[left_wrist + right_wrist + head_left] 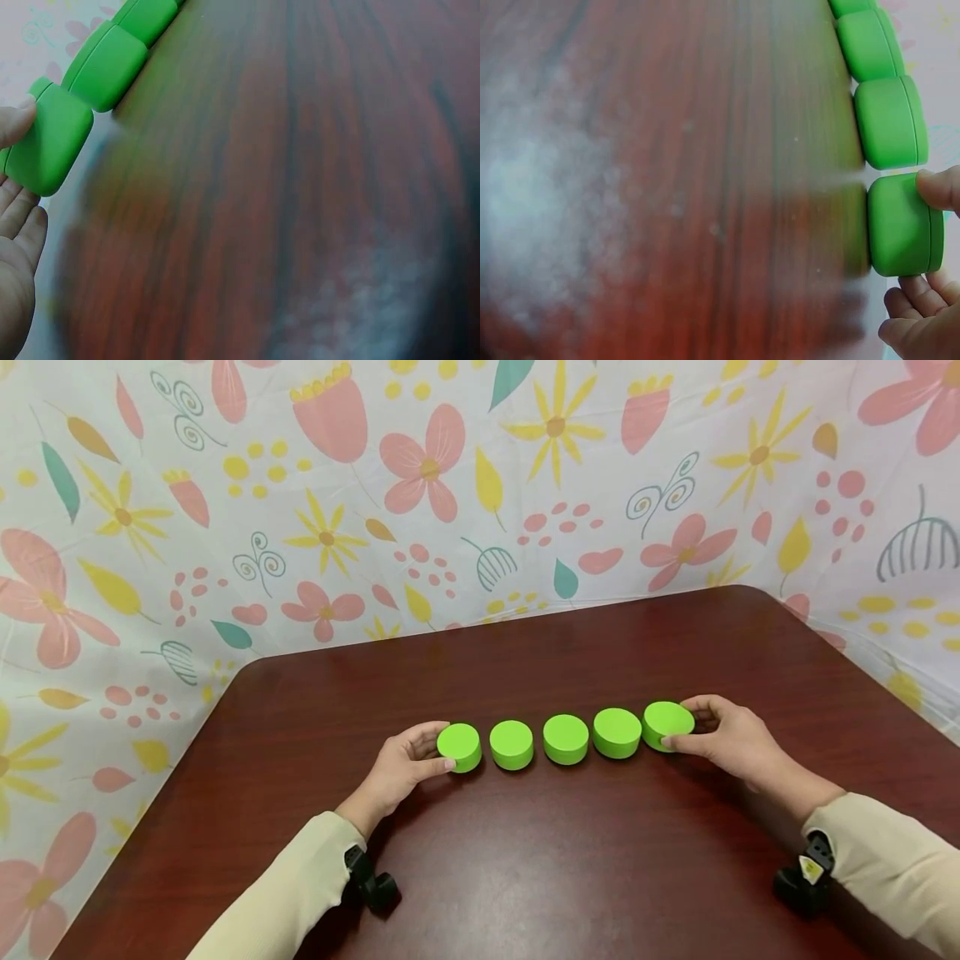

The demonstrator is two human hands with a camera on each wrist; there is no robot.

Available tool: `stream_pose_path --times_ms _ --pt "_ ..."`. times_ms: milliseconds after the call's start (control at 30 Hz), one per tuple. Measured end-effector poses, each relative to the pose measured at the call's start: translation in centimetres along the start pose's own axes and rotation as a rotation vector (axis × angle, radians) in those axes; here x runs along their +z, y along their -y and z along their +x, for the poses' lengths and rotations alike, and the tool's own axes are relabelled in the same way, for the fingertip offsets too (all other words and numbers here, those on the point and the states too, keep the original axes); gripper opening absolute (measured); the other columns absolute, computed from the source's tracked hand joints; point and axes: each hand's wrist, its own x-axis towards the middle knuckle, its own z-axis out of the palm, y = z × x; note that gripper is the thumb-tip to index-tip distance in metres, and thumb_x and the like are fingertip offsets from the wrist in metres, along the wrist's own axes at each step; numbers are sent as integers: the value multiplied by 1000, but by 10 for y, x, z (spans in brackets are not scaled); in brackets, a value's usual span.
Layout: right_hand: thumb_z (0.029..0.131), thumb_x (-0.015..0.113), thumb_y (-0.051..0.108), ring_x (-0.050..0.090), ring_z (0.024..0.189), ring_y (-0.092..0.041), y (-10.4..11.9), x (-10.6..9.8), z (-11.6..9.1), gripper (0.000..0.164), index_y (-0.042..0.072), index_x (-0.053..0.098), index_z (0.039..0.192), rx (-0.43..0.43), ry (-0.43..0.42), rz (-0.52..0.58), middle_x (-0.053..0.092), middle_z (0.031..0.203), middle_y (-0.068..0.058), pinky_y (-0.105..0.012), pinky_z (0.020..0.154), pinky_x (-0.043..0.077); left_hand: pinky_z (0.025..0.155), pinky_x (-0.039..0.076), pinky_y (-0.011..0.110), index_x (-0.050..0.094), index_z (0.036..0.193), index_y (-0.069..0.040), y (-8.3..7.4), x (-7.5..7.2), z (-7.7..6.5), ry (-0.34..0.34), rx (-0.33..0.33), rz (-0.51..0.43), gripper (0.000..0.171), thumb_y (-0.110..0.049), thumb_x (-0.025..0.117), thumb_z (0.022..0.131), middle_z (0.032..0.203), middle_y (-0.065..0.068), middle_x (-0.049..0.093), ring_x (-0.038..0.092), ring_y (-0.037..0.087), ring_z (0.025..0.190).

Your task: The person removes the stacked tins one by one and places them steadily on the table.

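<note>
Several small green round lidded tins stand in a slightly curved row on the table. My left hand [401, 764] holds the leftmost tin [459, 748] at its left side, thumb in front and fingers behind. At the other end, my right hand [727, 739] grips the rightmost tin [668, 727], which sits close beside its neighbour [617, 733]. Between them are the middle tin [566, 739] and another tin [512, 745], with no hand on either. The right wrist view shows the thumb [939, 187] against the lid edge of the end tin [901, 225], a seam running round it.
A dark reddish-brown wooden table [525, 860] with rounded corners lies under the tins. Behind and beside it hangs a white cloth [465, 552] with printed flowers and leaves. Black wrist cameras [371, 885] are strapped at both light sleeves [300, 877].
</note>
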Motion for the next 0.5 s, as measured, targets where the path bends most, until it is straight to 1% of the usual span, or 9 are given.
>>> stream_pose_path --times_ms 200,333,500 --pt "77 75 34 52 101 -31 0 1 1 67 -4 46 124 1 -2 4 55 113 -23 -20 65 46 90 47 25 50 129 1 1 1 0 0 -9 -16 57 10 68 75 128 19 54 54 19 115" --pt "77 75 33 52 100 -31 -1 2 1 68 -5 44 125 5 1 12 54 113 -23 -20 64 45 88 49 25 49 129 1 2 2 0 5 -20 -24 58 10 68 76 129 19 53 54 20 116" --pt "77 75 32 51 97 -27 -1 2 2 68 -5 44 125 11 1 17 54 112 -22 -21 63 46 84 51 25 48 131 2 3 3 0 22 -29 -44 58 11 67 76 130 20 52 54 23 116"
